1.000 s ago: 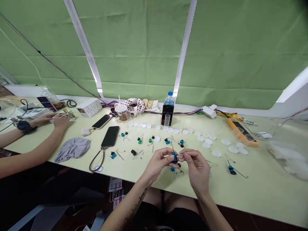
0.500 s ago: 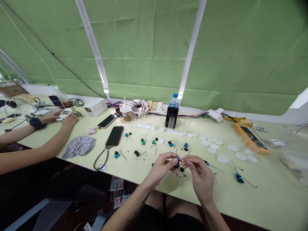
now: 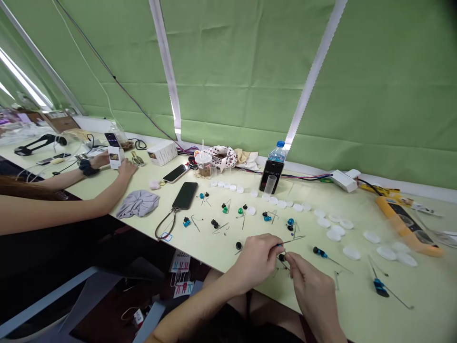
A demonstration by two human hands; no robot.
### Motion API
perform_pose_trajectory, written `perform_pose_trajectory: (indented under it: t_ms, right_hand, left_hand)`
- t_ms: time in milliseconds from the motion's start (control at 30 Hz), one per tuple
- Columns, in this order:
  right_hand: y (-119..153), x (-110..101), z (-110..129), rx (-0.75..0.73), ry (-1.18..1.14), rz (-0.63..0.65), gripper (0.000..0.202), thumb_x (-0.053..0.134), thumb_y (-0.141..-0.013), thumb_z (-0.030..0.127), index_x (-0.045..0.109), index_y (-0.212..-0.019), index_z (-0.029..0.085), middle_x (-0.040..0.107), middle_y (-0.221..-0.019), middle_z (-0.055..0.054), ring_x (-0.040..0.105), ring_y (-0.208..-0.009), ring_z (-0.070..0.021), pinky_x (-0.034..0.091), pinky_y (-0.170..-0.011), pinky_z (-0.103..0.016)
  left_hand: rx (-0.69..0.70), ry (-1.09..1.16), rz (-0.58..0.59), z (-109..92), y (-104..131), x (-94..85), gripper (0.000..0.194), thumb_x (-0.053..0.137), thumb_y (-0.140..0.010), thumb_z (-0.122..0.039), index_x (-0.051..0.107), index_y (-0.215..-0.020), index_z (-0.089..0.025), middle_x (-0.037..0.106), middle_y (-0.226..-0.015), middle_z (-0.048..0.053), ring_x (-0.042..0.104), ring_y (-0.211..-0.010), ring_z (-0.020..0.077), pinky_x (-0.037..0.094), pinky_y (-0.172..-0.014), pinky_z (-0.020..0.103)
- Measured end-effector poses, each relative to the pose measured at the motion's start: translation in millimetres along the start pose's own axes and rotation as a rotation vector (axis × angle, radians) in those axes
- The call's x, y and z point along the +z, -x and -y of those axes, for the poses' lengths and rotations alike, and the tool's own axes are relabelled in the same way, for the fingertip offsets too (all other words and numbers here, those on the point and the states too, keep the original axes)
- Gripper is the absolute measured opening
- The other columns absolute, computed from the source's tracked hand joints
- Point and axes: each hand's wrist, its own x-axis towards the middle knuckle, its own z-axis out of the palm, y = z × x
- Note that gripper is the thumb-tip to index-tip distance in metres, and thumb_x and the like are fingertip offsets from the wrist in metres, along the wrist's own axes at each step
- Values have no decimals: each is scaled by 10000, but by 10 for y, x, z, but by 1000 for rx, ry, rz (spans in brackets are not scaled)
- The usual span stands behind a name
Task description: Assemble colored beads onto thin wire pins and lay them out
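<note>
My left hand (image 3: 259,259) is closed, its back turned up, pinching a small blue piece (image 3: 280,245) with a thin metal rod that points right. Just right of it, my right hand (image 3: 316,290) is closed too, thumb and fingertips pressed together; what they pinch is too small and hidden to name. A black knob (image 3: 282,257) shows between the hands. Around them lie similar small parts with bent metal rods, such as a blue and black one (image 3: 320,252) to the right, another (image 3: 380,287) farther right and a black cap (image 3: 238,246) to the left.
White round lids (image 3: 335,233) spread across the table (image 3: 221,257). A phone showing a timer (image 3: 271,175) leans on a water bottle (image 3: 277,151). Another phone with a strap (image 3: 184,196), a grey cloth (image 3: 137,204) and an orange device (image 3: 409,226) lie about. At left, a co-worker's hands hold a white box (image 3: 115,157).
The view has swung left, shifting everything rightward. My left hand has rolled over, tipping the blue piece, and my right fingertips sit lower. The co-worker's white box now stands upright.
</note>
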Motion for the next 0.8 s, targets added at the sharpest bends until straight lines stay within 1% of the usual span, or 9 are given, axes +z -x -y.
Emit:
perform_pose_trajectory:
  t_ms: [100,267,367,467,500,567,633,700,800]
  right_hand:
    - [24,-37,16,-18,98,25,350,340,-959,258,655,-844,157,697,-658,-19,586,-457,-107,344,-463,-229]
    - [81,-13,54,-68,296,-27,305,376,-915,104,676,-909,151,683,-649,-24,592,-520,-100,320,-503,-228]
    - [92,-8,61,-37,272,-27,296,398,-900,95,680,-947,169,638,-571,-8,568,-503,-100,323,-508,-229]
    - [59,-40,46,49,-38,5,266,417,-919,226,659,-1015,171,690,-745,-52,622,-627,-138,406,-575,-221]
    - [39,-59,36,125,-173,48,270,437,-914,289,646,-1043,175,693,-786,-60,627,-650,-151,428,-584,-227]
    - [-12,-102,10,324,-422,184,309,465,-892,397,636,-1041,187,676,-740,-49,599,-597,-160,440,-547,-241]
    - [-63,-139,-16,511,-656,339,348,440,-889,462,651,-901,185,612,-605,-23,521,-497,-144,404,-483,-243]
    - [-102,-158,-31,636,-902,465,411,413,-892,489,593,-700,173,527,-532,-8,433,-454,-119,346,-447,-235]
    - [-116,-147,-20,774,-1210,554,420,486,-854,501,457,-594,174,385,-502,35,281,-434,-79,234,-420,-218]
  left_hand:
    - [31,-88,32,-2,-20,30,239,393,-869,-148,630,-854,-174,646,-799,31,556,-705,133,396,-658,226]
    - [16,-99,25,12,-48,68,236,384,-845,-132,597,-751,-174,615,-722,18,516,-633,122,355,-599,215]
    - [3,-48,29,42,-62,78,226,390,-842,-156,582,-722,-170,595,-697,16,500,-621,118,346,-586,210]
    - [-10,67,43,107,-82,91,215,398,-841,-179,579,-724,-165,575,-665,11,497,-607,115,356,-582,207]
    - [-15,104,40,131,-87,95,213,400,-843,-186,578,-728,-164,571,-660,10,498,-603,114,359,-581,206]
    - [-30,158,17,170,-90,96,215,399,-848,-197,576,-731,-164,568,-660,9,502,-601,114,364,-578,205]
    - [-43,182,-14,192,-81,86,221,394,-853,-203,576,-735,-164,572,-674,14,506,-611,118,368,-579,206]
    - [-45,186,-26,198,-64,67,225,397,-853,-209,582,-734,-162,578,-686,19,507,-620,122,372,-580,208]
    - [-47,185,-4,201,-39,46,215,420,-841,-215,592,-723,-163,577,-671,16,501,-607,121,374,-576,211]
